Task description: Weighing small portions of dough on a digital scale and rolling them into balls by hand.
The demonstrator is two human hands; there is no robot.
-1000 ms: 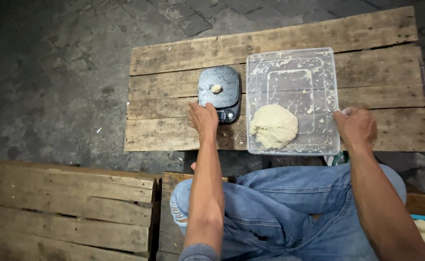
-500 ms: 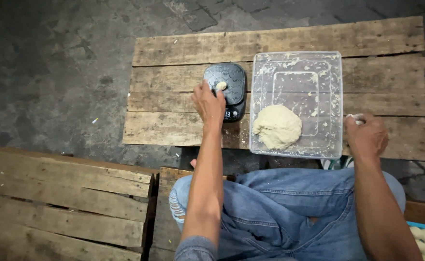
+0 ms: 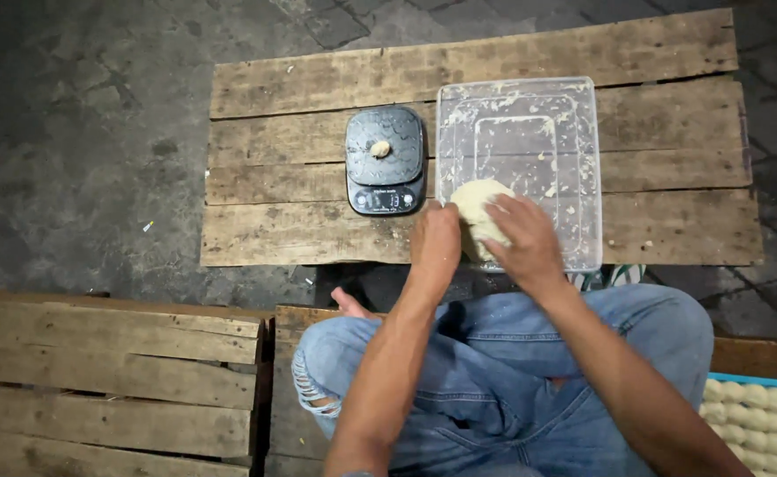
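Observation:
A pale lump of dough (image 3: 472, 201) lies in the near part of a clear plastic tub (image 3: 565, 115) on a low table of wooden planks (image 3: 300, 221). My left hand (image 3: 435, 243) presses against the dough's left side. My right hand (image 3: 521, 238) lies over its right side, fingers spread on it. Left of the tub stands a small dark kitchen scale (image 3: 386, 159) with a little ball of dough (image 3: 380, 148) on its plate.
Dark stone paving surrounds the table. Wooden pallets (image 3: 106, 380) lie at the near left. A blue-rimmed tray with several dough balls (image 3: 755, 420) shows at the bottom right, beside my knees in blue jeans.
My left hand has left the scale, where the small dough ball stays, and moved right to the big lump. My right hand has come in from the tub's right edge onto the dough.

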